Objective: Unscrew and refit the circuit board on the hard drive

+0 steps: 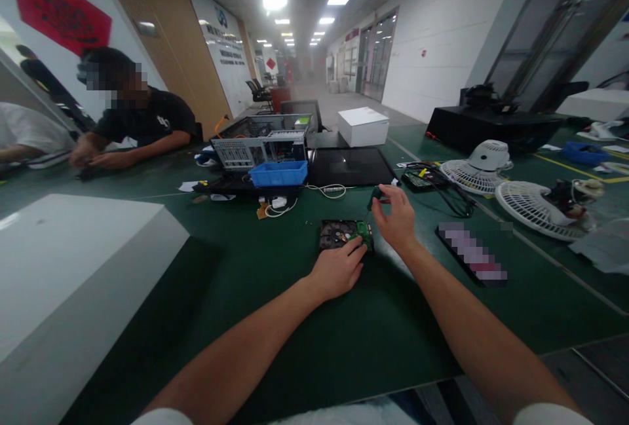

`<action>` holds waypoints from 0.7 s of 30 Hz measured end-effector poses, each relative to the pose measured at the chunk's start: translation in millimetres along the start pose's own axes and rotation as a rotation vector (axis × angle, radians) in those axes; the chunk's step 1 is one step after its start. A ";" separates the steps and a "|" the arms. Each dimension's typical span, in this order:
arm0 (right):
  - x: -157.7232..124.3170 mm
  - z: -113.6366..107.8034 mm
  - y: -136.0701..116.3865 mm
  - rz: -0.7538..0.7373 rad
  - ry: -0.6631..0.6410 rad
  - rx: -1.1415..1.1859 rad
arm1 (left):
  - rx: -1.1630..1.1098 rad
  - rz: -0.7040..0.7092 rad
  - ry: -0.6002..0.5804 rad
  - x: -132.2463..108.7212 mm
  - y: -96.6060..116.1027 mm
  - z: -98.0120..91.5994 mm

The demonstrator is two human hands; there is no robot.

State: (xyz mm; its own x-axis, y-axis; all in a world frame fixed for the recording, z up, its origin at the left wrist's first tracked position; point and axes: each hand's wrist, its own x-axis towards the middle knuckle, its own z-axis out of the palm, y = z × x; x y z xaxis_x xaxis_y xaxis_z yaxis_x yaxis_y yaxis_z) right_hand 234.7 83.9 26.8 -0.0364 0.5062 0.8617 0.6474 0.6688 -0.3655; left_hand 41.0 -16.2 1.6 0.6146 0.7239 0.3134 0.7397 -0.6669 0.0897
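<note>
A hard drive [331,234] lies on the green table in front of me, its green circuit board facing up at the right end. My left hand [339,271] holds the drive at its near edge, with fingertips over the board. In my right hand [396,215] is a screwdriver [375,198] with a dark green handle, pinched between thumb and fingers. Its thin shaft slants down to the board's right side; whether the tip sits in a screw is too small to tell. Tiny specks, perhaps screws, lie left of the drive.
Beyond the drive stand a blue bin [278,174], an opened computer case [260,143], a black flat panel [351,166] and a white box [362,126]. Rightward are a phone [469,255], cables and fan parts [533,209]. A large white box [83,261] fills the left; another person sits beyond.
</note>
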 end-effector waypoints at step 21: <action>0.1 -1.5 -4.2 0.031 -0.024 -0.062 | -0.001 -0.001 0.007 0.0 -0.4 3.1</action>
State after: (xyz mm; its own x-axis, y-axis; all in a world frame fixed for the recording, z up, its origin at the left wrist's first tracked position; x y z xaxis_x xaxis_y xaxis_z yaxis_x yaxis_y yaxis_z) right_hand 233.1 80.3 29.0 -0.0329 0.5397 0.8412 0.6947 0.6174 -0.3690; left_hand 41.5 -15.4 -1.3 0.6120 0.7233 0.3198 0.7399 -0.6665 0.0912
